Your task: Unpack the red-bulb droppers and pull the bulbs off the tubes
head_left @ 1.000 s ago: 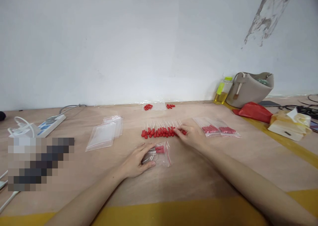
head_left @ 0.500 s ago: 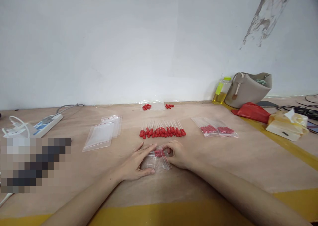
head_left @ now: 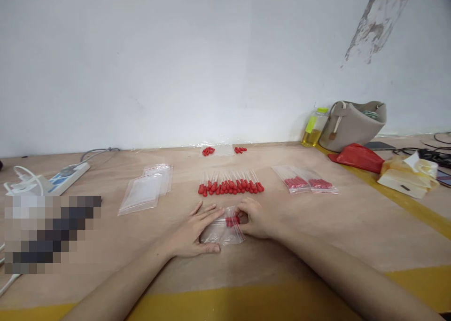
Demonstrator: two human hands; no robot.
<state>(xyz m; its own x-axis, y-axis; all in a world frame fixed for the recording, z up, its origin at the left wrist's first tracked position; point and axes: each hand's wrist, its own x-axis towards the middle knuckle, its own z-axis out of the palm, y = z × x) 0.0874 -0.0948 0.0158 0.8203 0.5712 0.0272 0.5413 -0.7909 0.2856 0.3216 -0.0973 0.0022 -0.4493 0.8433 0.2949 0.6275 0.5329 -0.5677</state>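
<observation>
A clear zip bag (head_left: pixel 220 236) lies between my hands, its open edge towards the right. Inside it are several droppers (head_left: pixel 232 221), with red bulbs near the mouth and thin clear stems pointing left. My left hand (head_left: pixel 193 231) lies spread over the bag's left side, thumb and fingers apart. At the mouth, my right hand (head_left: pixel 254 220) has its fingers closed on the bulb ends of the droppers; the fingertips are partly hidden. Just beyond, a row of loose droppers (head_left: pixel 230 187) lies with red bulbs towards me.
Flat clear bags (head_left: pixel 141 191) lie at left, and filled dropper bags (head_left: pixel 296 182) at right. Loose red bulbs (head_left: pixel 208 151) sit by the wall. A power strip (head_left: pixel 70 177) is far left; a bottle (head_left: pixel 313 128), grey bag (head_left: pixel 354 126) and red pouch (head_left: pixel 357 159) stand or lie right.
The red bulbs in the bag have shifted slightly right, towards the mouth. My right fingers have moved from the bag's lifted edge onto the bulbs, and the bag lies flatter.
</observation>
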